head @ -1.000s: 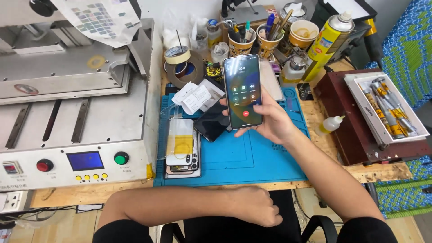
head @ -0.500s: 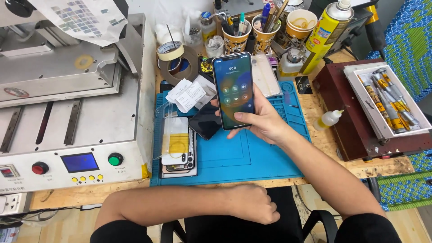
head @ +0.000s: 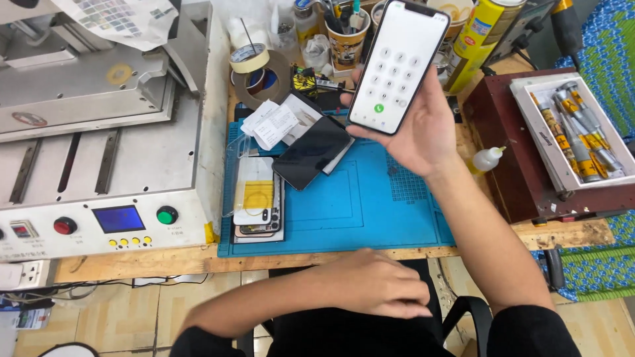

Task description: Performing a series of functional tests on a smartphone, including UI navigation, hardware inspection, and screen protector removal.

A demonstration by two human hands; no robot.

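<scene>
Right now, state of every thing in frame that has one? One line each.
Phone in right hand: screen lit, dial pad showing, held up off the mat.
Right hand: gripping that phone.
Left hand: empty, resting near the bench edge.
Dark phone on blue mat: screen off.
Machine display: lit blue.
Squeeze bottle: lying on its side.

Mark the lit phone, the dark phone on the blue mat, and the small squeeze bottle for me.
lit phone (head: 397,66), head view, middle of its keypad screen, held in the right hand (head: 423,132).
dark phone (head: 312,152), head view, centre of its black glass.
small squeeze bottle (head: 487,159), head view, its white body.
</scene>
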